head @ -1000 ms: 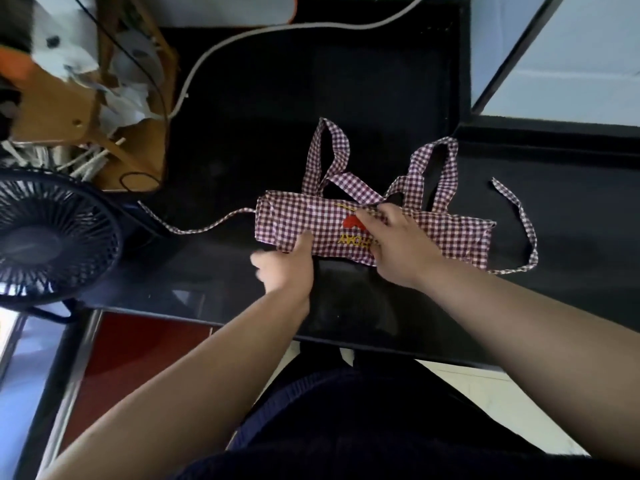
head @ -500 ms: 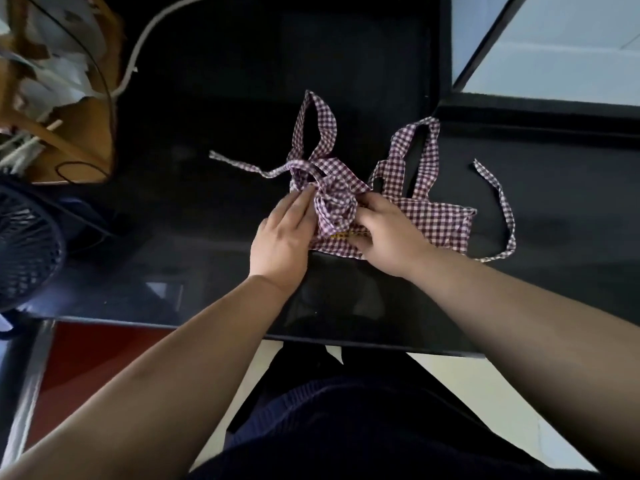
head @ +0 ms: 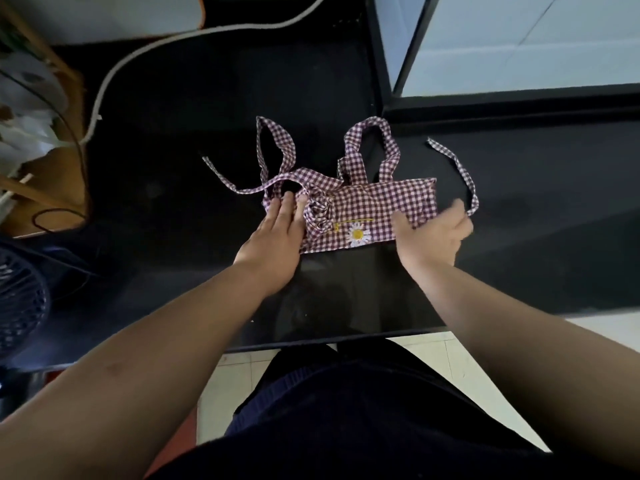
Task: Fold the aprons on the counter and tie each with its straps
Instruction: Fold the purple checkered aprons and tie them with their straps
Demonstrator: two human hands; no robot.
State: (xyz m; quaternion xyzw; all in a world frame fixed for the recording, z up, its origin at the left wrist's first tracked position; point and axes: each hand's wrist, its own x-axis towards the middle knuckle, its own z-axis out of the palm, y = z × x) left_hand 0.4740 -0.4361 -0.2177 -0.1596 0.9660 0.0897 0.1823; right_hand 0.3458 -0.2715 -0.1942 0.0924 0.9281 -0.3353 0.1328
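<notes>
A red-and-white checked apron [head: 367, 209] lies folded into a short band on the black counter [head: 194, 188], a daisy print on its near edge. Its left end is folded over into a bunched lump. My left hand [head: 277, 233] presses flat on that left end with straight fingers. My right hand [head: 433, 233] grips the apron's right end, fingers curled over the cloth edge. Two strap loops [head: 370, 143] stick out toward the back. One thin tie [head: 225, 178] trails left, another thin tie [head: 460, 171] curves off to the right.
A white cable [head: 114, 74] runs across the back left of the counter. A wooden box [head: 45, 161] with white papers stands at the left. A black fan [head: 20, 306] sits at the near left. A raised ledge [head: 512, 102] borders the back right.
The left end of the apron has been folded over toward the middle. My right hand has slid from the middle to the right end. My left hand now lies flat on the fold.
</notes>
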